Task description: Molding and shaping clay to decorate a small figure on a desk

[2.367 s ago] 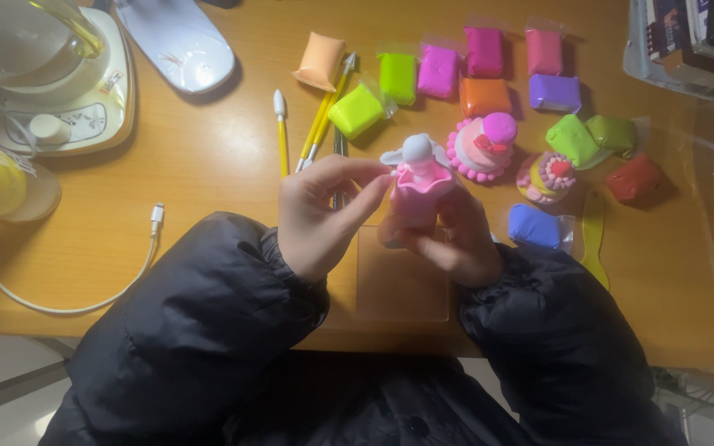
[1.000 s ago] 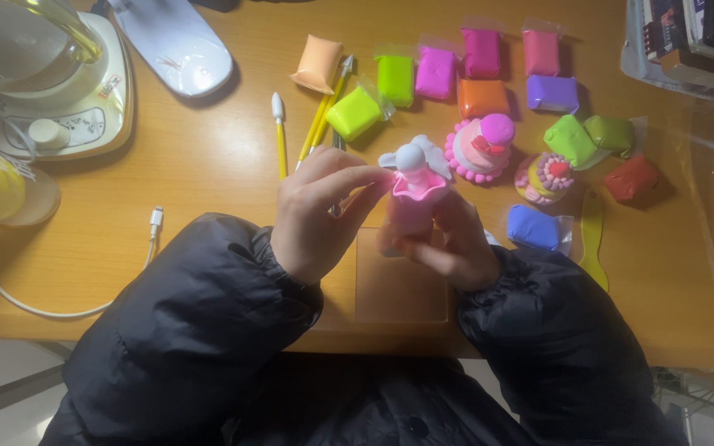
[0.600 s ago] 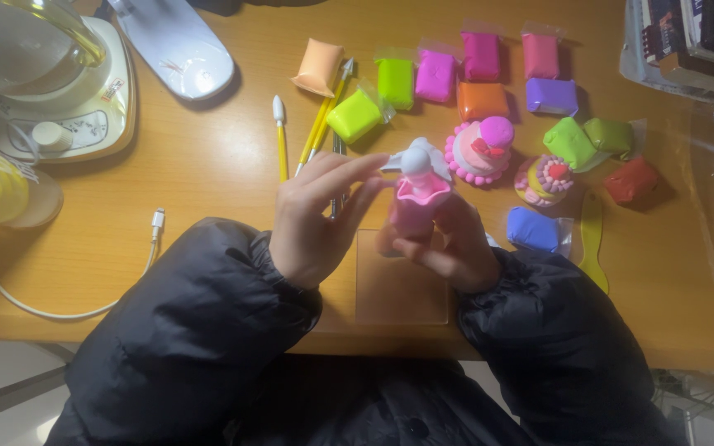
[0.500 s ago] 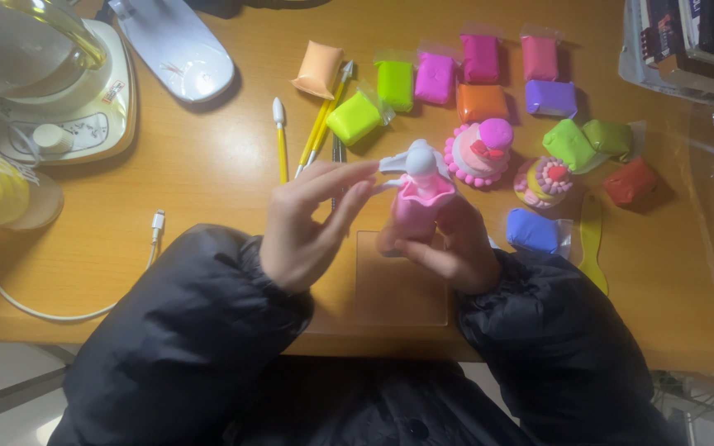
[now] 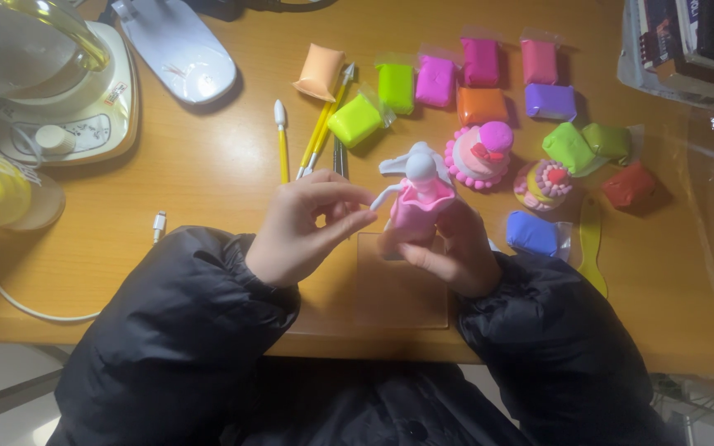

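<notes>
The right hand (image 5: 448, 248) is closed around the pink skirt of a small clay figure (image 5: 417, 194) and holds it upright above a clear plastic mat (image 5: 398, 289) near the front edge of the wooden desk (image 5: 208, 165). The left hand (image 5: 303, 227) is just beside the figure on its left; its thumb and forefinger are pinched together at the tip of the figure's thin white arm, and the other fingers are curled. Open desk lies to the left of the left hand, up to a white cable (image 5: 159, 227). Behind the figure the room is tight: yellow modelling tools (image 5: 320, 132) and a pink clay cake (image 5: 479, 155) are near, and a blue clay block (image 5: 532, 233) lies just beside the right wrist.

Half a second ago the left fingers were spread more open near the figure; now they are drawn into a pinch. The figure is at almost the same place.

Further back are coloured clay blocks (image 5: 481, 62) in a row, and a kettle base (image 5: 68, 124) at the left corner
</notes>
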